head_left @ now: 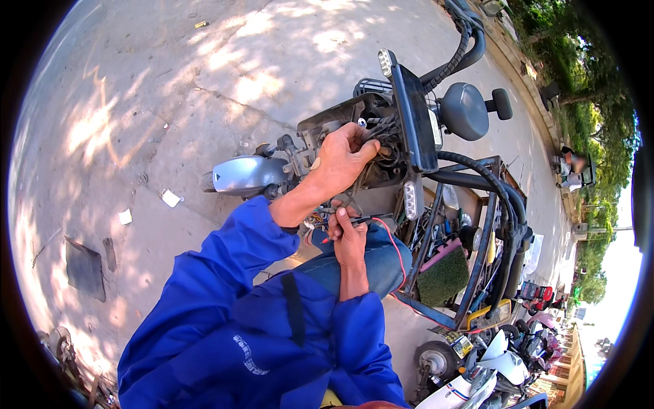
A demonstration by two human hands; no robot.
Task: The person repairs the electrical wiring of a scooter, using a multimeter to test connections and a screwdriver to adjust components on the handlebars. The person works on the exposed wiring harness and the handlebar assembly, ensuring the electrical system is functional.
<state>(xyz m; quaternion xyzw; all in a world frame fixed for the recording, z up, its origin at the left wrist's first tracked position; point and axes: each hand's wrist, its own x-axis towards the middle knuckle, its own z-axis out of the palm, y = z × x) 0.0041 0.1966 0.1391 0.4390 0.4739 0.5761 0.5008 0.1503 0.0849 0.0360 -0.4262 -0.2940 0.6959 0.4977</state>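
My left hand (pixel 346 155) reaches into the opened front housing (pixel 325 117) of a scooter. Its thumb and fingers are closed together among dark cables (pixel 390 131); which cable they pinch, if any, is hidden. Lower down, my right hand (pixel 349 238) is closed round a thin test lead. A red wire (pixel 396 249) runs away from this hand past my knee. Loose coloured wires (pixel 315 219) hang beside my right fingers. Left of the hands is the scooter's silver front fender (pixel 251 175). A dark display panel (pixel 417 119) stands right of the housing.
Handlebars and a grey seat (pixel 464 110) lie beyond the panel. A metal-framed cart (pixel 492 232) with tools and a green mat (pixel 443 276) stands at the right. Parked scooters (pixel 507 365) fill the lower right. A flat dark sheet (pixel 85 268) lies on the pavement.
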